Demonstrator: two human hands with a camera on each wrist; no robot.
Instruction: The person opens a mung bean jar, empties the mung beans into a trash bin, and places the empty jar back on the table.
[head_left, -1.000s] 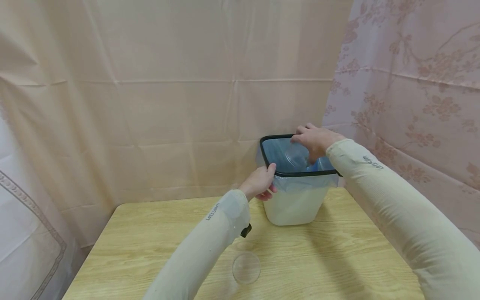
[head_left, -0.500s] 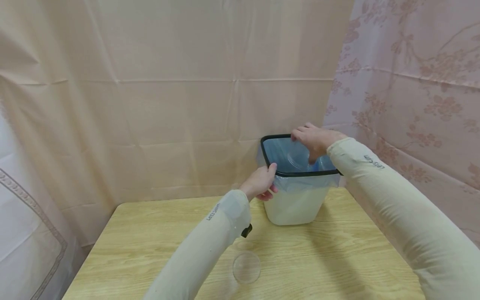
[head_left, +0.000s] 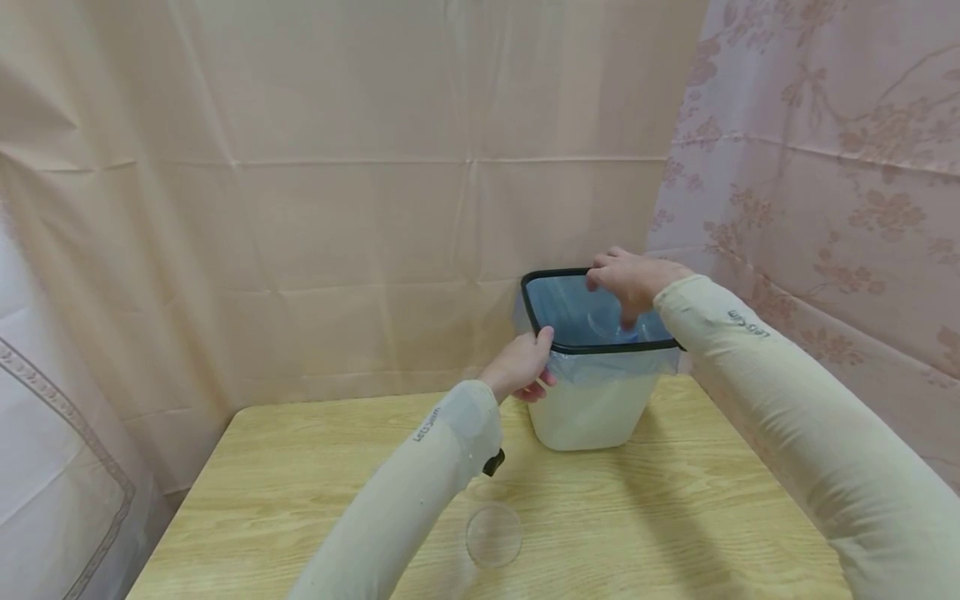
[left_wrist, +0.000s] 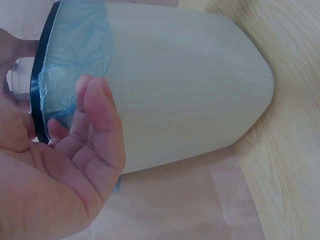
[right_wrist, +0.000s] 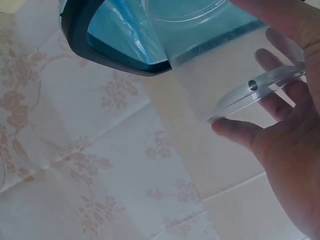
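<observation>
A cream trash bin [head_left: 592,412] with a black rim and a blue liner bag [head_left: 558,304] stands at the back right of the table. My left hand [head_left: 521,362] holds its near left corner, thumb at the rim and fingers outside, as the left wrist view also shows. Over the bin's opening, my right hand [head_left: 633,283] grips a clear plastic jar [right_wrist: 200,85], fingers and thumb around one end. The jar is tilted, its far end inside the bin; whether it holds anything cannot be told. A clear round lid-like disc [head_left: 492,536] lies on the table near the left forearm.
The wooden table [head_left: 300,467] reaches up to a beige curtain [head_left: 337,250] behind the bin. A pink floral curtain [head_left: 847,233] hangs close on the right. White cloth [head_left: 52,467] hangs at the left.
My right hand has shifted slightly to the right with the jar, and less of the jar shows above the liner. The left hand and the bin have stayed in place.
</observation>
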